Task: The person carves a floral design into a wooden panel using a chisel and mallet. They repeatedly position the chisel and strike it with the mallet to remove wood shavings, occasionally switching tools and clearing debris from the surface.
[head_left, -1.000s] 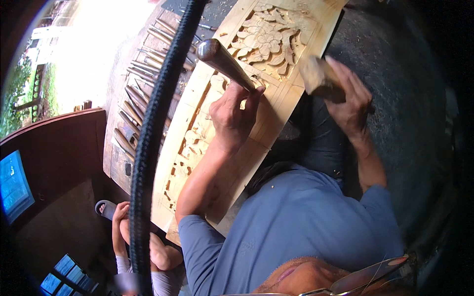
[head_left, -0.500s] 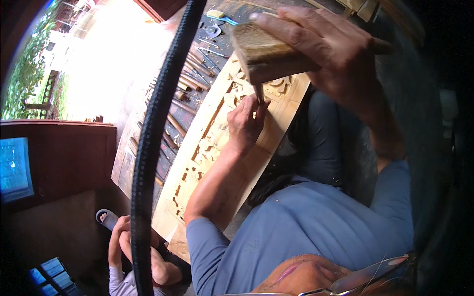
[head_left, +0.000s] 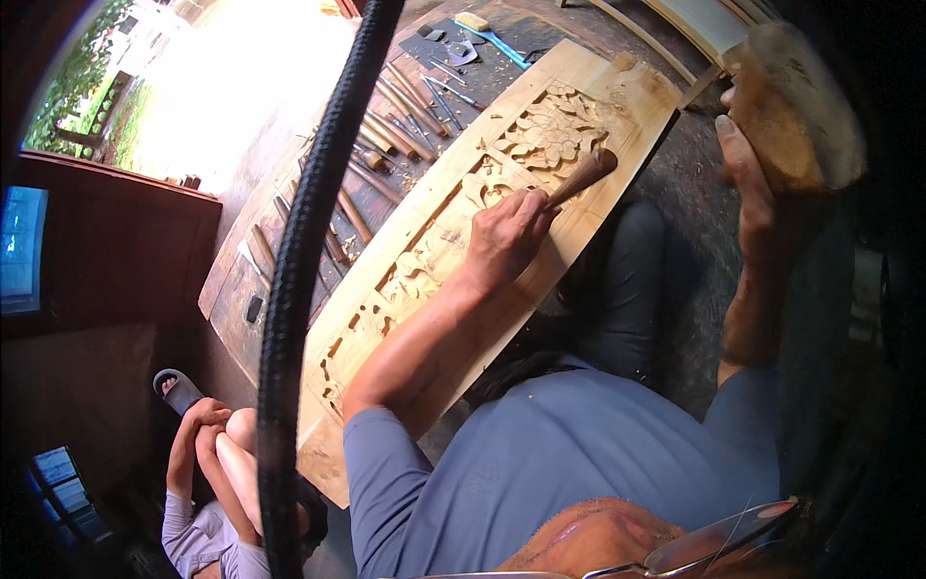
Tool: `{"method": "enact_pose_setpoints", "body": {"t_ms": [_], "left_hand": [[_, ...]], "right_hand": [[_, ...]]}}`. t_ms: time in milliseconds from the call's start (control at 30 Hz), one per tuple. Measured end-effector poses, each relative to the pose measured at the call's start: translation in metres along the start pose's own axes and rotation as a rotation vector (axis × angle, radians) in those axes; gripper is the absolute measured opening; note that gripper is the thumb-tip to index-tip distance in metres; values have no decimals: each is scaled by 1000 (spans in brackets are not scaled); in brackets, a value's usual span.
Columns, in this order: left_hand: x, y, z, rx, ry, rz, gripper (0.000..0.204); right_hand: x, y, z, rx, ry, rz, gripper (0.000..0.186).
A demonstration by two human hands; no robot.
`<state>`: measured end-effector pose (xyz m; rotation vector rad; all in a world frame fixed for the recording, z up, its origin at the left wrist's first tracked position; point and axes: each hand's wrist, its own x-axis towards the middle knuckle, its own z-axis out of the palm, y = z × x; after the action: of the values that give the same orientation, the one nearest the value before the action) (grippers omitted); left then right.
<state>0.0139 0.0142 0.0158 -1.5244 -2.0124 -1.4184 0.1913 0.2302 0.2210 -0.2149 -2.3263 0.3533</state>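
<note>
- Carved wooden panel [head_left: 436, 243]: right under left fingers [head_left: 528, 206], runs diagonally along the surface [head_left: 231, 291].
- Left fingers: curled tight round 1 chisel [head_left: 585, 178]; wooden handle tilts up and right out of the fist, blade end hidden by the hand.
- Right fingers [head_left: 739, 154]: gripping a wooden block [head_left: 801, 108], blurry; thumb on near side, other fingers mostly hidden behind it. Well apart from left fingers, off to their right, clear of panel.
- Flower carving [head_left: 555, 130]: above left fingers, just beyond chisel handle; petals and leaves in relief.
- More cutouts run down the panel, left of and below left fingers.
- Row of chisels [head_left: 395, 141]: up-left of left fingers, across panel edge, shavings among them.
- Brush [head_left: 498, 41], blue handle: farther above left fingers, past the chisels.
- Black braided cable [head_left: 318, 183]: left of left fingers, crosses whole view.
- Another person [head_left: 217, 526], seated: far lower left of left fingers, hands at knees.
</note>
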Motion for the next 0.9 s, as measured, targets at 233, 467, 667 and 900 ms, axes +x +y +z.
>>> {"method": "enact_pose_setpoints", "body": {"t_ms": [233,467,667,900], "left_hand": [[-7,-17,-7,-30,-77,13,22],[9,-39,-20,-113,350,-236,12],[7,-7,-54,-191,196,-527,18],[13,-4,-51,-102,-85,-319,16]], "right_hand": [[7,-13,33,-261,-8,-435,58],[-90,18,69,-472,11,-117,49],[-183,37,120,-359,-104,99,60],[-182,40,132,-407,-80,-16,49]]}}
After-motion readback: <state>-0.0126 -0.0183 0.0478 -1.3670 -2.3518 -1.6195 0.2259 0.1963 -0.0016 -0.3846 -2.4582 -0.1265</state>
